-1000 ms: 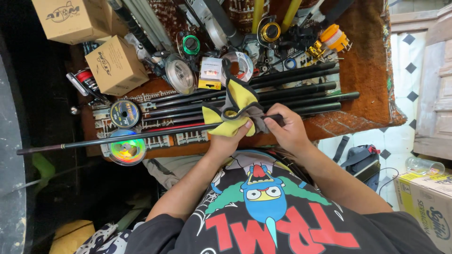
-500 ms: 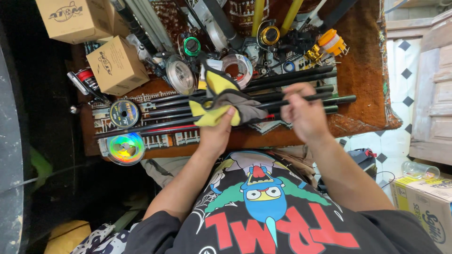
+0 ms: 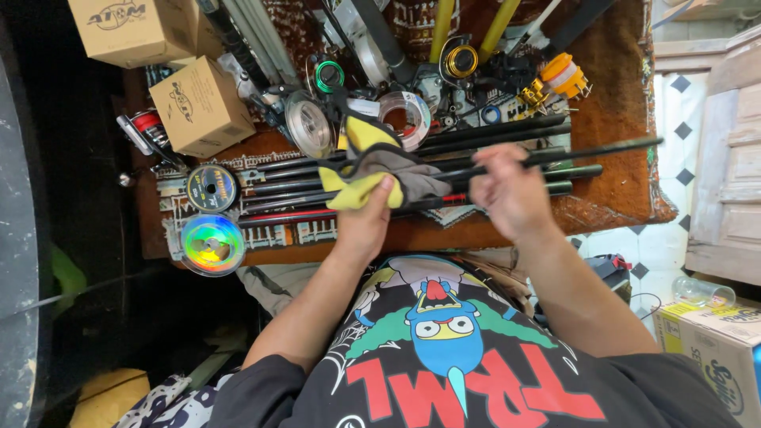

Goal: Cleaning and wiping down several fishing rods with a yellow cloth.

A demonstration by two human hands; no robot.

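Note:
My left hand grips a yellow and grey cloth wrapped around a thin black rod section. My right hand pinches the same rod just right of the cloth, and the rod sticks out to the right above the table. Under the hands lie several more black rod sections side by side on a patterned mat.
Two cardboard boxes stand at the left back. Line spools, a shiny disc spool, a clear tape roll and reels crowd the table. An orange-yellow reel sits right. A cardboard box is on the floor.
The rod has been pulled rightward through the cloth; earlier it stuck out far to the left. My right hand moved right along it, and my left hand with the cloth stayed near the middle.

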